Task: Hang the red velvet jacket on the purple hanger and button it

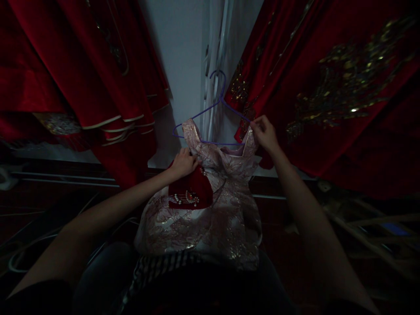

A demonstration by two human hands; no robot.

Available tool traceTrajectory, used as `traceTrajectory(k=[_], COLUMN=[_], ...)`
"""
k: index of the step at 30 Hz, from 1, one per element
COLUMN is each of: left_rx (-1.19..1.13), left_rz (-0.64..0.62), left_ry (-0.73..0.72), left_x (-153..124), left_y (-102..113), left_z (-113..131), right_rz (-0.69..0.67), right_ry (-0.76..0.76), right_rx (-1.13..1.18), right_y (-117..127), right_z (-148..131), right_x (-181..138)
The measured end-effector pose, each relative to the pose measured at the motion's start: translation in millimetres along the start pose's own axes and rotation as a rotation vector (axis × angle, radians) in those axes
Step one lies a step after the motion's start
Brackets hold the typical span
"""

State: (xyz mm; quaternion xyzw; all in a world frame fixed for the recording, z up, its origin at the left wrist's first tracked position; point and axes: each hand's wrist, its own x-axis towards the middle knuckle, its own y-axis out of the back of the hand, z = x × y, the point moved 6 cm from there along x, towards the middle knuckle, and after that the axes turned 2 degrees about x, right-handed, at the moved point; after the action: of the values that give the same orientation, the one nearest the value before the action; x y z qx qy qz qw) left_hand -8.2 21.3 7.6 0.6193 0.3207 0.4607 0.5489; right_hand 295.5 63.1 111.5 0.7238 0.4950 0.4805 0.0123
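A pale pink brocade dress point(226, 210) with a gold sheen hangs by its straps on a thin blue-purple hanger point(206, 106) and spreads down over my lap. The fingers of my right hand point(266, 134) pinch the dress's right strap near the hanger's end. My left hand point(183, 164) is closed on the top of a dark red cloth piece point(193, 190) with beaded, pearl-like trim, which lies against the dress front. How far the fingers also grip the dress there is hidden.
Red garments with pale piping point(108, 122) hang at the left. A red garment with gold sequins point(348, 87) hangs at the right. Behind the hanger are pale metal rods point(213, 57) by a white wall point(183, 43). A wooden slatted object point(370, 227) stands lower right.
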Motion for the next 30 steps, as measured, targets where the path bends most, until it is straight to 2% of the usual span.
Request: traceTrajectory(k=[5, 8, 10, 13, 15, 18, 20, 22, 24, 26, 30], left_rx=[-0.162, -0.426, -0.664, -0.883, -0.915, -0.885, -0.919, -1.012, -1.136, -1.215, -1.196], left_rz=[-0.333, -0.536, -0.663, -0.703, -0.725, -0.825, -0.741, -0.552, -0.415, -0.316, 0.000], left_ry=[0.165, 0.306, 0.319, 0.241, 0.237, 0.292, 0.408, 0.541, 0.615, 0.627, 0.599], left_x=[7.8, 4.3, -0.7, -4.2, -5.5, -4.3, 4.5, 15.2, 23.0, 31.0, 58.6], left_y=[-17.0, -33.8, -42.1, -41.4, -40.7, -43.5, -39.3, -28.4, -16.5, -4.6, 23.2], left_z=[-38.5, -54.9, -56.0, -57.5, -65.9, -86.3, -107.3, -128.7, -141.5, -146.9, -150.0], right_rz=[0.010, 0.023, 0.025, 0.019, 0.016, 0.021, 0.025, 0.031, 0.032, 0.031, 0.012], right_ry=[0.001, 0.019, 0.024, 0.029, 0.036, 0.041, 0.043, 0.046, 0.049, 0.049, 0.030], right_rx=[0.035, 0.055, 0.054, 0.054, 0.070, 0.097, 0.103, 0.105, 0.101, 0.090, 0.032], right_y=[-2.8, -3.6, -3.2, -2.2, -2.1, -2.5, -3.1, -3.7, -4.7, -5.4, -3.1], right_z=[1.8, 2.8, 3.3, 4.1, 4.9, 5.9, 5.8, 4.9, 3.9, 3.3, 1.3], right_x=[0.6, 0.3, 0.2, 0.6, 1.3, 2.0, 1.9, 1.2, 0.4, 0.0, 1.4])
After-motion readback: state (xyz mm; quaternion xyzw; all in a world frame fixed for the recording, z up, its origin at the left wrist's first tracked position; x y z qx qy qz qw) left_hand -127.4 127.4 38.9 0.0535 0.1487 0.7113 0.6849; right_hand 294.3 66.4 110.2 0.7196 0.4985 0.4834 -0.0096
